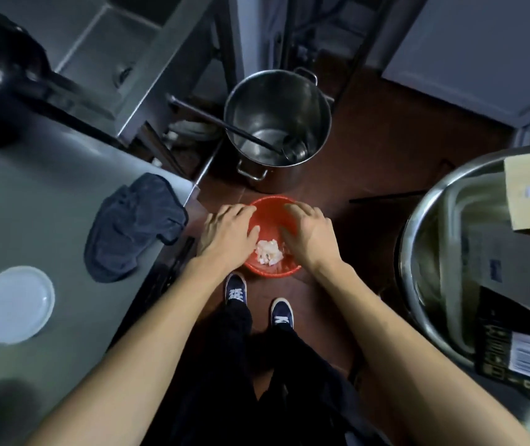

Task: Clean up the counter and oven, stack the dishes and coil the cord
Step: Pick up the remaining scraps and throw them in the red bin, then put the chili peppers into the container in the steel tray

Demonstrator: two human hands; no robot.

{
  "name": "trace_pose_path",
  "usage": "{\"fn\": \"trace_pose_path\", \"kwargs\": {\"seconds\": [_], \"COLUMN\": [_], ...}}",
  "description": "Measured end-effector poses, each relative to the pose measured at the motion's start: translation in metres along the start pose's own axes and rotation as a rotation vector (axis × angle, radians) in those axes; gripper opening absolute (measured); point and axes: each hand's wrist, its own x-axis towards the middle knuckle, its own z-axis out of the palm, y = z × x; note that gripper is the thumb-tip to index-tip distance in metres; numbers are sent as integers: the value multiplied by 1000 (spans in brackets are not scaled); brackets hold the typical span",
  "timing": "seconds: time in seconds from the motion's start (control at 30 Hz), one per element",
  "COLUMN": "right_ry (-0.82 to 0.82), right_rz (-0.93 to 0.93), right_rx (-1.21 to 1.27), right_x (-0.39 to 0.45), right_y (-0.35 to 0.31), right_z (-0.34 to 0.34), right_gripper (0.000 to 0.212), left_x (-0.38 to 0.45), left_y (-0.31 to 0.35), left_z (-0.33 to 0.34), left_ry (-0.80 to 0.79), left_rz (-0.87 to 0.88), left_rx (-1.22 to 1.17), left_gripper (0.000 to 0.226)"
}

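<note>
Both hands hover over the red bin [270,206] on the floor: left hand [225,235] and right hand [307,235] spread open, holding nothing, probably just dropping scraps [268,251]. Cloth [135,226] and plate [15,304] wait on the table [38,175].

Bare brown floor [370,149] shows between the steel stockpot [276,130] ahead and the big steel basin [424,259] on the right. The red bowl [267,207] sits on the floor just in front of the pot and beside the bench [32,194] corner. On the bench, a dark cloth [135,226] hangs over the edge near the bowl; a white lid [15,304] lies apart, with bare surface between them.
</note>
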Motion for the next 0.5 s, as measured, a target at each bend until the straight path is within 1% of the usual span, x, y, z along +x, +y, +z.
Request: {"fn": "trace_pose_path", "kwargs": {"seconds": [0.13,0.27,0.4,0.5], "right_ry": [1,-37,-107,-136], "right_rz": [-159,-314,-482,-613], "right_rx": [-41,-63,-80,-104], "right_x": [-9,-23,-39,-53], "right_y": [-26,-61,-106,-145], "right_z": [-28,-38,-30,-15], "right_gripper": [47,48,42,49], "left_x": [-41,-90,-146,-192], "left_y": [0,-18,-49,-75], "left_z": [-18,-33,-44,-48], "left_ry": [87,175,256,320], "left_rz": [-98,-221,-387,-488], "left_rx": [1,-27,-36,-57], "left_gripper": [46,46,47,46]}}
